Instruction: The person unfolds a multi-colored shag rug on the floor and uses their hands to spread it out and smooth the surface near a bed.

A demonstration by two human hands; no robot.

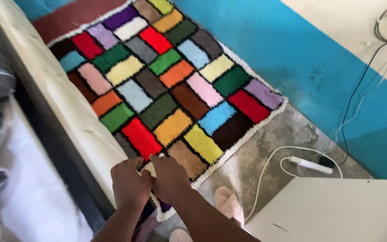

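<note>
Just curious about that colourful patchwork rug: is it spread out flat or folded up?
Spread flat: the rug lies open on the floor beside the bed frame, all its blocks showing. Both hands meet at its near corner.

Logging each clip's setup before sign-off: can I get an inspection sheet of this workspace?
Surface: grey concrete floor, partly under a patchwork rug.
Job's things: multicoloured rug with white fringe; both hands at its near edge, beside a cream padded bed frame.
Clutter: slippered feet; white cabinet top.
Grips: left hand and right hand close together, fingers curled; what they pinch is hidden.
Cables: white power strip with looping lead; black wires on the wall.
Surroundings: blue and cream wall.
</note>
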